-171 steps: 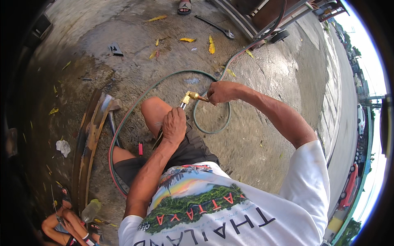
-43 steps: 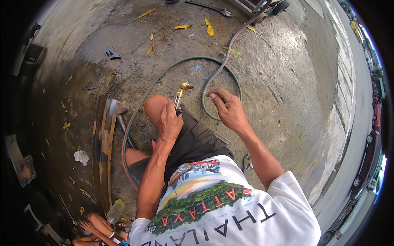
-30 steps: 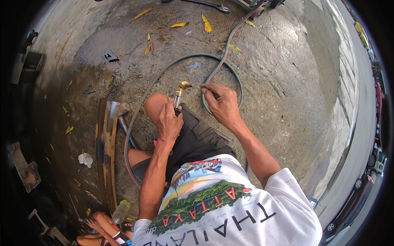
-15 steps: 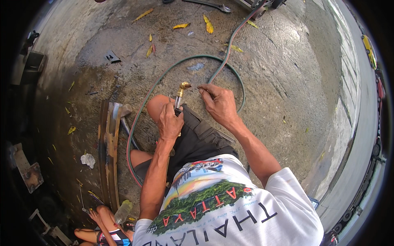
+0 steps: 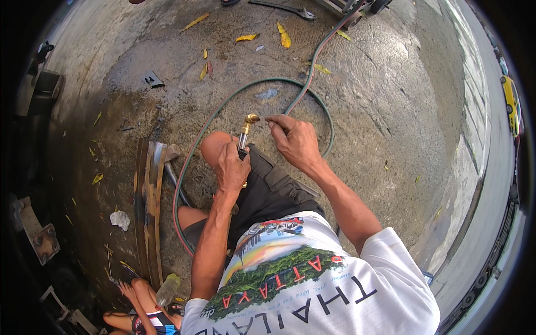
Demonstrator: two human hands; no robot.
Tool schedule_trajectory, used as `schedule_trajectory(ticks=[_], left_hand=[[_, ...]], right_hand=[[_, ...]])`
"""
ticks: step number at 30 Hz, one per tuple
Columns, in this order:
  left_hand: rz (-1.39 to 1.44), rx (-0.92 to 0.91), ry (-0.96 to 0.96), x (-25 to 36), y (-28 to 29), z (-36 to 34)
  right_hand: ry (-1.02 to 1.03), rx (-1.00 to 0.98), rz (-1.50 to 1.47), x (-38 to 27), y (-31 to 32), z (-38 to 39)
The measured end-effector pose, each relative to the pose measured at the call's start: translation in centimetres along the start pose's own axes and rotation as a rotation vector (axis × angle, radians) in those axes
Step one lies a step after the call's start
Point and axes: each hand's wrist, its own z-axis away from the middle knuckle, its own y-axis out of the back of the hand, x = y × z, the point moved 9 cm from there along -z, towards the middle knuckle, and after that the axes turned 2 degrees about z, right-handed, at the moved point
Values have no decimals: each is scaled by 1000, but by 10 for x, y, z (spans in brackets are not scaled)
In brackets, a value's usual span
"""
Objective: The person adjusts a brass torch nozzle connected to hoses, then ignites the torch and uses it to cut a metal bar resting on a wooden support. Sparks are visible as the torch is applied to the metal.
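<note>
My left hand is closed around a gas torch, over my bent knee. The torch has a silver tube and a brass head angled to the right. Close to the nozzle, the fingers of my right hand are pinched together. A thin sliver seems to run from those fingertips to the nozzle, too small to name. Twin red and green hose loops over the ground around my knee. Its end at the torch is hidden by my body.
Left of my leg lie long rusty metal strips and a hammer. A wrench and a wheeled cart are at the far side. Another person sits at lower left beside a plastic bottle. Cars line the right.
My right fingertips have moved slightly left, nearer to the torch nozzle. The left hand and torch have barely moved. The yellow car at the right has shifted down the picture.
</note>
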Motion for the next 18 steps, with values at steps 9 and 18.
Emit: schedule_trajectory(ticks=[9, 18], left_hand=[[3, 34, -74, 11, 3, -2], [-5, -33, -4, 13, 5, -4]], right_hand=[[12, -26, 54, 1, -4, -6], [7, -41, 53, 2, -7, -9]])
